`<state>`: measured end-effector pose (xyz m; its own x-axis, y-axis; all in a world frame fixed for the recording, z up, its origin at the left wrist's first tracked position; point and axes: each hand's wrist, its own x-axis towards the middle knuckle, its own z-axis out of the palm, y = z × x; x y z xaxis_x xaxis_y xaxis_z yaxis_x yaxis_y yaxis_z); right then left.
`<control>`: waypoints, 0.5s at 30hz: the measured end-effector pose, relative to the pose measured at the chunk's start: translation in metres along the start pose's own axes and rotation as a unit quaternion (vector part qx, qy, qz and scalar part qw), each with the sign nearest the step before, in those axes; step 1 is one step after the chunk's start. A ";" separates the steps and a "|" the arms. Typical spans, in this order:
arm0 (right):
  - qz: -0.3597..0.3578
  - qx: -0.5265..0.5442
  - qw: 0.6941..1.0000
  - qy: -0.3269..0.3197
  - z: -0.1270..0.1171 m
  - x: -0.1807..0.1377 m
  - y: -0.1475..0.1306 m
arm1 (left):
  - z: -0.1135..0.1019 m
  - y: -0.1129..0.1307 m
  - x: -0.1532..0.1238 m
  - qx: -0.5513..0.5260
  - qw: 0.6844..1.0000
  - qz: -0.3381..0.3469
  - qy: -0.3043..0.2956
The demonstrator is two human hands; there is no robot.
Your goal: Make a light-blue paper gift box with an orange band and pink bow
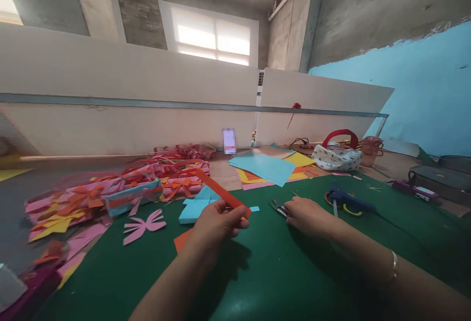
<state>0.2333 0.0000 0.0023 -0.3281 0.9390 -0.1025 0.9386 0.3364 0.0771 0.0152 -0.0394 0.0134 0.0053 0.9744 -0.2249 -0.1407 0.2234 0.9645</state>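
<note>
My left hand (217, 224) is closed on a long orange-red paper strip (221, 191), which it holds tilted up and to the left above the green mat (279, 272). To its right, my right hand (307, 217) rests on the mat with its fingers curled over small dark snips (278, 207). The blades stick out to the left of the fingers. Folded light blue paper pieces (195, 206) lie just beyond my left hand. An orange sheet (182, 240) lies under my left wrist.
A pink cut-out bow (144, 226) lies left of my hands, with a heap of pink, orange and yellow paper bows (110, 191) behind it. Stacked coloured sheets (267, 168), a glue gun (348, 203), a patterned pouch (336, 156) and a grey wall panel (128, 90) lie beyond.
</note>
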 end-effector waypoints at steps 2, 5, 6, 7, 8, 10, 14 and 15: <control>-0.007 0.000 1.000 -0.002 -0.004 0.005 -0.004 | 0.000 0.002 -0.001 -0.020 1.000 -0.003 0.012; -0.008 0.009 1.000 0.014 -0.017 0.019 -0.005 | -0.002 0.005 -0.002 -0.046 0.999 -0.006 0.018; -0.010 0.017 1.000 0.024 -0.023 0.024 -0.006 | -0.003 0.006 -0.002 -0.053 0.998 -0.004 0.018; -0.011 0.028 0.999 0.037 -0.029 0.028 -0.006 | -0.005 0.006 -0.001 -0.059 0.998 0.000 0.018; -0.015 0.042 0.998 0.052 -0.035 0.033 -0.008 | -0.006 0.006 0.000 -0.067 0.998 0.005 0.021; -0.033 0.075 0.993 0.086 -0.044 0.037 -0.014 | -0.009 0.006 0.003 -0.082 0.996 0.016 0.031; -0.158 0.267 0.939 0.147 -0.037 0.032 -0.035 | -0.012 0.004 0.008 -0.122 0.991 0.009 0.058; -0.184 0.315 0.920 0.145 -0.032 0.029 -0.040 | -0.012 0.004 0.008 -0.132 0.989 0.002 0.067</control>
<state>0.1828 0.0161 0.0276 -0.5646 0.7806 0.2682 0.6044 0.6123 -0.5097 0.0029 -0.0307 0.0140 -0.1248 0.9591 -0.2540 -0.3943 0.1870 0.8998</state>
